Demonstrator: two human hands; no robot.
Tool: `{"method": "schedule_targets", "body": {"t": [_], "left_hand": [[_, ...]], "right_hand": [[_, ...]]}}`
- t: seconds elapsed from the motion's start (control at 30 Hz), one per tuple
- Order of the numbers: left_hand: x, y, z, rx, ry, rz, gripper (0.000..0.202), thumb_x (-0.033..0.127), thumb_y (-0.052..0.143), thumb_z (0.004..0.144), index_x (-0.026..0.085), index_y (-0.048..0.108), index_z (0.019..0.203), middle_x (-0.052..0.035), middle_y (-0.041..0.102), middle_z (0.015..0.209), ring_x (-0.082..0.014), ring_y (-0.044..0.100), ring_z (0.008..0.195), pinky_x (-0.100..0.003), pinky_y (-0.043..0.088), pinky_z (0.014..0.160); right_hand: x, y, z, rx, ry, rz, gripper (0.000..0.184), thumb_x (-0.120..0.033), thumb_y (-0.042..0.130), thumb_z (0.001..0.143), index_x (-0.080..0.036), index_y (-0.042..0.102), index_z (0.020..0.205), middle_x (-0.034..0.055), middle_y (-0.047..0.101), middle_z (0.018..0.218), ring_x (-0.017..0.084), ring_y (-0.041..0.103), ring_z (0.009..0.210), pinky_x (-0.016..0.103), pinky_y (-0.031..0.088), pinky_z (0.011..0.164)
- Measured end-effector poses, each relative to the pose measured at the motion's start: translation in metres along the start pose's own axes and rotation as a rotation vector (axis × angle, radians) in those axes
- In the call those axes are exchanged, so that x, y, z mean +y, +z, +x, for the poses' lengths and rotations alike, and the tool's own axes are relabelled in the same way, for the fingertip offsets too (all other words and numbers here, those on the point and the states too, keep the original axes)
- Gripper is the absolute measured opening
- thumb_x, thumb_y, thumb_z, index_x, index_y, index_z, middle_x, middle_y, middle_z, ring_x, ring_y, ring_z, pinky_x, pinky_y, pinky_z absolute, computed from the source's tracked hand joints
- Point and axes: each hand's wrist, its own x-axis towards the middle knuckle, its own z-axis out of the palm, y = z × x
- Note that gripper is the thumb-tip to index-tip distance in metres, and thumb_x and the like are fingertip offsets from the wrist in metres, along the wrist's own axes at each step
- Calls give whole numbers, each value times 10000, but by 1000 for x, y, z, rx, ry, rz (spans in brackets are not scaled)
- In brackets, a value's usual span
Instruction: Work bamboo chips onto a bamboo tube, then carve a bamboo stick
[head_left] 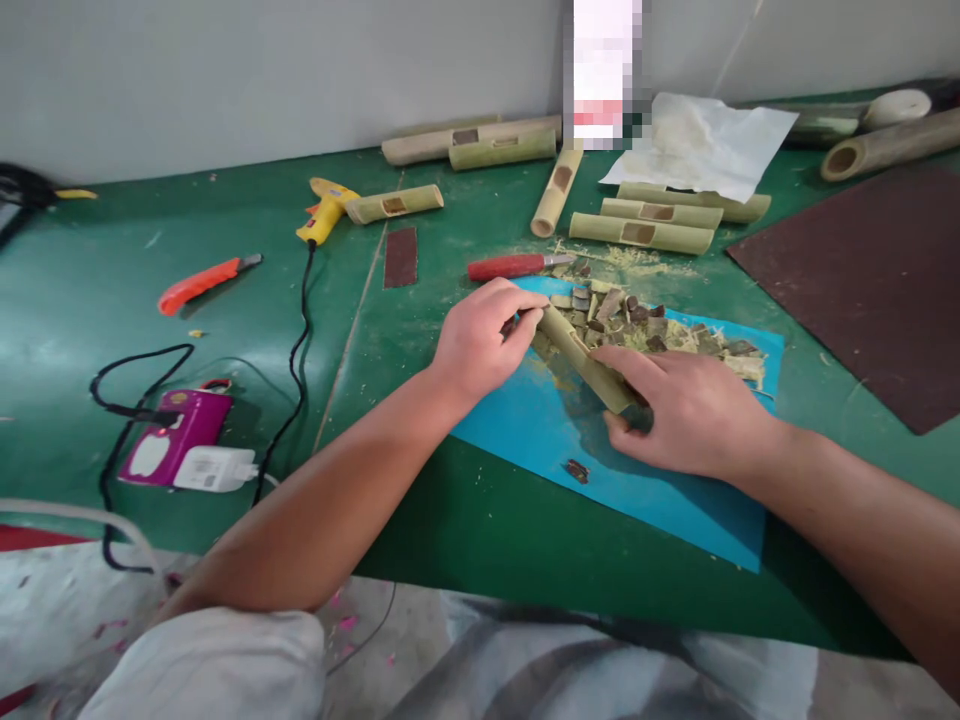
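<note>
Between my two hands is a short bamboo tube (574, 347) with a notch cut in its upper side, tilted above a blue sheet (517, 415). My left hand (487, 335) pinches its far end between thumb and fingertips. Around the near end my right hand (682, 405) is closed, index finger lying along the top and thumb below. Just beyond the tube, bamboo chips and shavings (645, 325) are heaped on the sheet. A red-handled knife (510, 267) lies past my left hand. One dark chip (577, 470) rests nearer me on the sheet.
Several notched bamboo tubes (641, 232) lie toward the wall, some under white paper (697, 145). Dark brown sandpaper (862, 290) covers the right. At left are an orange cutter (206, 283), a yellow glue gun (326, 215) with its cord, and a purple power strip (176, 435).
</note>
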Motion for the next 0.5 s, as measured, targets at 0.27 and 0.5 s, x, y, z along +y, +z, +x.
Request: {"method": "schedule_targets", "body": {"t": [0.27,0.5], "left_hand": [[11,-17,-4,61,-145,-129,123,191,635,931,181,756,951,-20,751,890,-118,647,742,-241,517,677],[6,-12,-5,-5,-137,-137,125,173,652,911,155,768,954,-35,751,884,-124,663,759,-237,519,677]], "right_hand": [[8,-9,2,-9,-19,-98,348,-283,514,825,-170,681,1108,109,742,926,265,655,784,354,386,633],[10,0,3,59,-74,-83,268,-368,546,923,-159,684,1018,117,708,926,257,648,826,347,406,673]]}}
